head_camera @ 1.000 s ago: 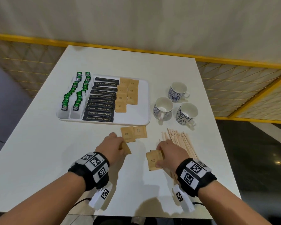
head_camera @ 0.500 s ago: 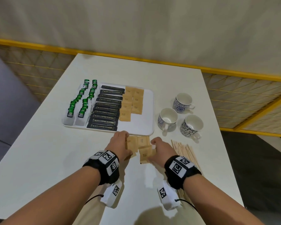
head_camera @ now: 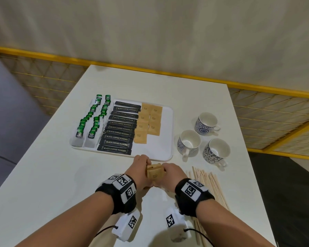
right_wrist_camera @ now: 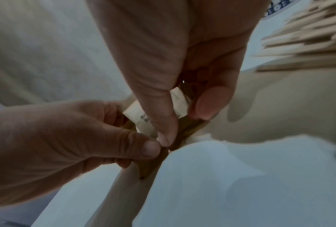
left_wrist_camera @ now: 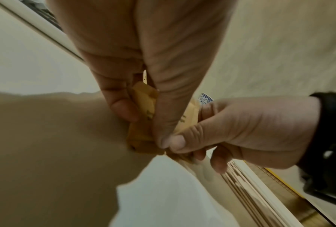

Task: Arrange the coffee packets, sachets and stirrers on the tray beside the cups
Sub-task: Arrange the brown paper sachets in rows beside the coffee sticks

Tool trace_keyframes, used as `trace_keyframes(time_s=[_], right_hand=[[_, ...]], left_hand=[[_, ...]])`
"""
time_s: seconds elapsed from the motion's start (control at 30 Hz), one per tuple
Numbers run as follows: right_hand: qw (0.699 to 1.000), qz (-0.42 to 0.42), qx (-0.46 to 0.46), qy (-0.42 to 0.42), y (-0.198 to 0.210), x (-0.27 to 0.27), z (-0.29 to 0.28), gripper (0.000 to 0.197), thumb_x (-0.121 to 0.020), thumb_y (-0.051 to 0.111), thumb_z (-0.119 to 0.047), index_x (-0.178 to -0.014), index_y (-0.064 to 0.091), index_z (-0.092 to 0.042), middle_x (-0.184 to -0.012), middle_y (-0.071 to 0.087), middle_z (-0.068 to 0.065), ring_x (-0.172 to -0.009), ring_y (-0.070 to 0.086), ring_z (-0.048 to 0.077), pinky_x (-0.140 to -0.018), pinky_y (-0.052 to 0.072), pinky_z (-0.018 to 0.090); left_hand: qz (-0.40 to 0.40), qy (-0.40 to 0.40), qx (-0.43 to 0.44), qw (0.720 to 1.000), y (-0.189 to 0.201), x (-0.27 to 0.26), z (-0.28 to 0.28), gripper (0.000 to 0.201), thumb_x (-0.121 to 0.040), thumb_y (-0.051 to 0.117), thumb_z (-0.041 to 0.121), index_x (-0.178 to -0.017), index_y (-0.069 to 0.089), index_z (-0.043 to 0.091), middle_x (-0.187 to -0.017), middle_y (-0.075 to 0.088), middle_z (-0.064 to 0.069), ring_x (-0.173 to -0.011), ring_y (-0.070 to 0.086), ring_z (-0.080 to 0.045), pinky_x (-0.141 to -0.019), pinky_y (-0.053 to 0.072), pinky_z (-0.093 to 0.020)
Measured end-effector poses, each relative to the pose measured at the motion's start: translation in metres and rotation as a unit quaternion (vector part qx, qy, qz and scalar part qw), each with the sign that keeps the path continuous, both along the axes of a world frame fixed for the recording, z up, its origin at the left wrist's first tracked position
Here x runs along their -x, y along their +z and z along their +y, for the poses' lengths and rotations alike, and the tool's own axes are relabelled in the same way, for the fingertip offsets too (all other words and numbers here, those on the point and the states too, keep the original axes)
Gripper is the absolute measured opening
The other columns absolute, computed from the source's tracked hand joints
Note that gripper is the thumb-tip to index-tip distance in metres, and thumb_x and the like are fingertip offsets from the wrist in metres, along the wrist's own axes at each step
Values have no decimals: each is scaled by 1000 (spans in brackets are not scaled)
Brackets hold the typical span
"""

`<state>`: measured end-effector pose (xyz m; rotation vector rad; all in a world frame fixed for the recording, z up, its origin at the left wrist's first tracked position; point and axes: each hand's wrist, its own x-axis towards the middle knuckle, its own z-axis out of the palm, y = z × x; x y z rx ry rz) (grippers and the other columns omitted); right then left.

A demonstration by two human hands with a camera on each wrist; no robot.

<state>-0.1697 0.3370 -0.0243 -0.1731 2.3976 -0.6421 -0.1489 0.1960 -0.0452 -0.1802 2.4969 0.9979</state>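
A small stack of brown sugar sachets [head_camera: 155, 172] stands gathered just in front of the white tray [head_camera: 165, 154]. My left hand [head_camera: 141, 168] pinches the stack from its left side, my right hand [head_camera: 169, 172] from its right. In the left wrist view the sachets [left_wrist_camera: 145, 106] sit between my fingers and thumb [left_wrist_camera: 163, 116]; in the right wrist view the sachets [right_wrist_camera: 137, 114] are pinched the same way. The tray holds rows of green tea packets [head_camera: 92, 122], black coffee powder sticks [head_camera: 119, 134] and brown sachets [head_camera: 148, 122]. Wooden stirrers [head_camera: 209, 184] lie on the table right of my right hand.
Three blue-patterned cups [head_camera: 203, 138] stand right of the tray. The tray's right strip [head_camera: 166, 132] is bare. The white table [head_camera: 43, 175] ends close on the right past the stirrers, with a yellow rail [head_camera: 257, 86] and mesh beyond.
Both hands have come together in front of the tray, sweeping the loose brown sachets off the table into one stack held between them.
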Motion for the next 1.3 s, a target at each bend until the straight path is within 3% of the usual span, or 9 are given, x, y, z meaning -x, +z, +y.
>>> trace_keyframes(time_s=[0.07, 0.13, 0.2, 0.3, 0.43, 0.57, 0.7, 0.97, 1.3], right_hand=[[1000, -1, 24, 2, 1, -3, -1, 9, -78, 64, -23, -81, 64, -14, -83, 68, 6, -81, 64, 24, -70, 50, 30], [998, -13, 57, -12, 2, -7, 2, 14, -79, 66, -21, -89, 65, -12, -79, 65, 6, -73, 61, 23, -71, 51, 32], [986, -41, 136, -86, 2, -8, 5, 20, -74, 73, -17, -91, 63, -14, -76, 63, 5, -64, 56, 20, -62, 50, 33], [945, -83, 255, -189, 5, -5, 7, 32, -71, 78, -7, -96, 59, -12, -76, 63, 11, -60, 56, 22, -52, 47, 28], [926, -79, 311, -197, 16, 1, -1, 22, -80, 73, -10, -97, 60, -14, -68, 59, 9, -57, 59, 18, -58, 53, 28], [932, -37, 302, -199, 25, 5, -13, 11, -85, 70, -25, -92, 64, -18, -61, 58, 2, -61, 63, 20, -58, 55, 28], [930, -43, 288, -226, 28, 11, -28, 14, -90, 62, -26, -90, 65, -12, -70, 68, 10, -61, 66, 20, -66, 58, 35], [878, -136, 362, -283, 29, 12, -65, 14, -97, 52, -26, -90, 54, -14, -77, 71, 6, -61, 69, 20, -56, 56, 28], [884, 16, 223, -411, 8, 78, -48, 17, -94, 52, -16, -79, 59, -12, -70, 58, 9, -52, 53, 21, -62, 56, 37]], left_hand=[[-10, -8, -35, 999, -1, -1, -3, 74, -66, 77, 14, -127, 35, 21, -118, 40, -1, -100, 52, -18, -87, 45, -26], [-28, -40, -52, 997, -2, 0, -8, 60, -69, 76, 22, -121, 46, 26, -116, 50, 0, -103, 56, -20, -89, 47, -30], [-41, -65, -74, 994, 2, 1, -16, 29, -77, 72, 28, -102, 59, 23, -97, 61, 1, -89, 61, -19, -77, 49, -27], [-99, -7, -202, 974, 12, -2, -24, 13, -88, 64, 21, -100, 60, 24, -79, 61, 3, -64, 56, -10, -56, 47, -19], [-160, 73, -318, 932, 22, -4, -32, 16, -93, 56, 12, -109, 59, 12, -88, 67, -13, -67, 63, -28, -50, 52, -30], [-154, 87, -323, 930, 27, 1, -42, 22, -93, 56, 10, -114, 58, 11, -93, 66, -19, -78, 62, -38, -52, 56, -33], [-141, 98, -319, 932, 33, 2, -57, 25, -87, 64, 9, -112, 61, 11, -99, 69, -16, -80, 66, -32, -49, 54, -29], [-133, 140, -305, 932, 35, 5, -102, 21, -88, 64, 14, -108, 62, 15, -106, 67, -21, -77, 67, -27, -46, 50, -24], [-151, 144, -271, 940, 40, 33, -140, 16, -87, 65, 13, -103, 62, 12, -95, 71, -15, -71, 69, -26, -46, 53, -25]])
